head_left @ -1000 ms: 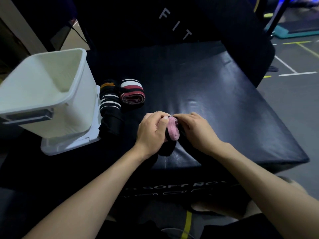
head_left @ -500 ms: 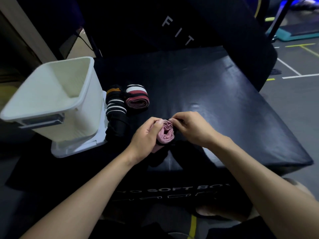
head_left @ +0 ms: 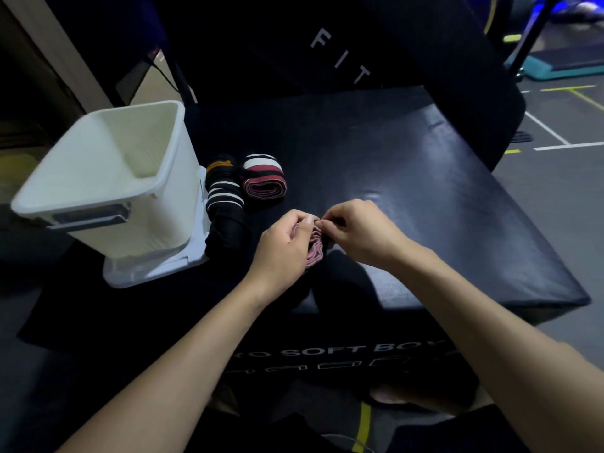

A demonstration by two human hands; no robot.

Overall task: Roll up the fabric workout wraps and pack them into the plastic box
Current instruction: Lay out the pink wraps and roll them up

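A: We've got the left hand (head_left: 281,248) wrapped round the pink wrap (head_left: 314,253), and the right hand (head_left: 358,233) pinching its top edge, a shift from a second ago when that hand cupped the roll's side.

B: So we're tucking the tail; this roll looks nearly finished.

A: Beyond the left hand sits the rolled striped wrap (head_left: 264,179); further left, the plastic box (head_left: 108,178) appears empty.
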